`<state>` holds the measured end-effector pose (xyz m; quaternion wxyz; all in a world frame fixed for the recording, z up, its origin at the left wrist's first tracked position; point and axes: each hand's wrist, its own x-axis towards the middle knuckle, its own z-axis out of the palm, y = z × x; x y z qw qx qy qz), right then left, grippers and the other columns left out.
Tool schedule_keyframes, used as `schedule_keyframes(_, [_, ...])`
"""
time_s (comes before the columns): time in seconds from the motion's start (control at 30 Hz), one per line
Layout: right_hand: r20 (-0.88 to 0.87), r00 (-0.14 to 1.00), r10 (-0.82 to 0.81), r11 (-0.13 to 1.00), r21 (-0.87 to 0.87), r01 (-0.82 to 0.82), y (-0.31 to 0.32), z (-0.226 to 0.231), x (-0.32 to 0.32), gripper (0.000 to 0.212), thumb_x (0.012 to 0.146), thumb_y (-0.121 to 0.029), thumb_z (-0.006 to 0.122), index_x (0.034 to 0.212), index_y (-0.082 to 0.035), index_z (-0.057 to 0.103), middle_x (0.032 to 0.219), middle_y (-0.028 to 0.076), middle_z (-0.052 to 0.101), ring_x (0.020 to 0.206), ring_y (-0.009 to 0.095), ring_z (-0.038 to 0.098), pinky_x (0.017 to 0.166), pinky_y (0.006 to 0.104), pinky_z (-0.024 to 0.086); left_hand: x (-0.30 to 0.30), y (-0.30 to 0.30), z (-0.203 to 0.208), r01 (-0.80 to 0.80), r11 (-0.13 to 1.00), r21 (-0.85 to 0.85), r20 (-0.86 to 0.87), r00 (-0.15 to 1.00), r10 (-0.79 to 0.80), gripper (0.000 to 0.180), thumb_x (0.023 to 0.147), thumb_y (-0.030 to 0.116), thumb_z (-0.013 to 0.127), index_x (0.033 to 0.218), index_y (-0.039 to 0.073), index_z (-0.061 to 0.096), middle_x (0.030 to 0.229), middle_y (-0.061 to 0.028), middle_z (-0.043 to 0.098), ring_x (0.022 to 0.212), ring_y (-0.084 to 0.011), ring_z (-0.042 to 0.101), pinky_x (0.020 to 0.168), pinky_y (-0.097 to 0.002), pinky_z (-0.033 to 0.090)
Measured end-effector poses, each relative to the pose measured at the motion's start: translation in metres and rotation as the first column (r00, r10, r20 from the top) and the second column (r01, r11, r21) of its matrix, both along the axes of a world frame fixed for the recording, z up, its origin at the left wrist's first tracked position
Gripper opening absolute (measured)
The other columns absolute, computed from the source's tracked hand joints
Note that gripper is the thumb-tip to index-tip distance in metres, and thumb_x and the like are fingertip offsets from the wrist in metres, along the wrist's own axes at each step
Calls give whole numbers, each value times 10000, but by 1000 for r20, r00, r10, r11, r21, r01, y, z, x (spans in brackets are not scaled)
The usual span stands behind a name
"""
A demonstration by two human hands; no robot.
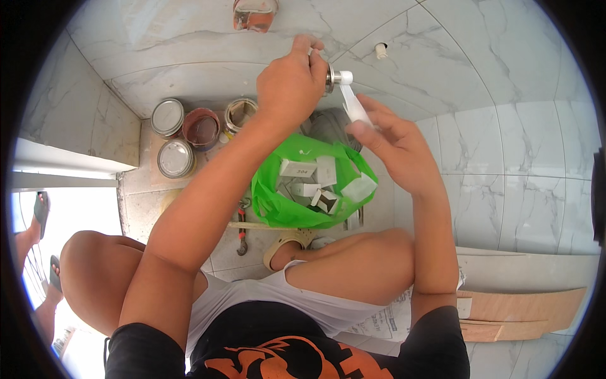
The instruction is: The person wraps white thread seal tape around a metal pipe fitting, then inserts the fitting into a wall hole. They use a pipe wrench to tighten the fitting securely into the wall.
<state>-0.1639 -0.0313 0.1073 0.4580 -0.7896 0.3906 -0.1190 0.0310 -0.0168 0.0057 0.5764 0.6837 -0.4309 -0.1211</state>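
Note:
My left hand (289, 85) is closed around a shiny metal pipe fitting (329, 79), raised in front of the tiled wall. Most of the fitting is hidden by my fingers. White thread seal tape (343, 77) covers its end, which points right. From there a loose length of the tape (356, 107) runs down to my right hand (404, 148), whose thumb and fingers pinch it. Beneath both hands, on the floor, sits an open green plastic bag (278, 211) holding several small white boxes (298, 168).
Several cans (176, 159) stand on the floor at left. An adjustable wrench (242, 228) with red on its handle lies beside the bag. A pipe outlet (380, 50) projects from the wall. Wooden boards (524, 307) lie at right. Another person's feet (39, 218) show at far left.

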Motion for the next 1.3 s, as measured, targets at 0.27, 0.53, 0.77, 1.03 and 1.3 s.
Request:
schedule_keyframes(0.27, [470,869,-156,984,154,93,-22,-1,4,569,1126,-453,485,1256,45,729,1459,171,615,1368,245,521,1157,398,380,-25,9,2,248,944,-216,271,944,-186,174,1026,193,591,1191,166,643,617,-87,641,542,-331,640,537,-452,496])
schedule_keyframes(0.53, [191,961,-198,969,187,162,-24,-12,-2,605,1093,-514,547,1333,27,673,1327,114,684,1228,213,620,1094,392,456,-19,12,15,254,929,-268,-34,961,-273,202,1059,195,554,1214,97,637,646,-99,658,526,-228,612,544,-378,467])
schedule_keyframes(0.77, [19,995,-94,981,173,89,-1,-6,7,399,1037,-282,719,1317,0,688,1322,98,691,1235,187,628,1058,336,469,0,0,12,7,982,-187,-99,995,-25,209,1050,219,558,1199,101,646,626,-90,656,527,-236,626,549,-388,477])
schedule_keyframes(1.03, [406,877,-257,961,200,190,-7,3,9,417,1072,-371,628,1182,12,752,1373,147,670,1327,247,559,1140,376,393,-13,5,4,97,981,-168,273,961,-48,174,1017,196,598,1182,172,651,594,-81,633,528,-330,633,534,-456,499])
schedule_keyframes(1.3, [464,816,-344,914,363,179,-34,-6,0,611,1068,-545,573,1207,26,742,1266,133,703,1197,232,609,1064,390,451,-19,12,15,345,900,-267,278,922,-271,216,1011,159,605,1221,158,656,601,-83,620,511,-281,600,523,-400,471])
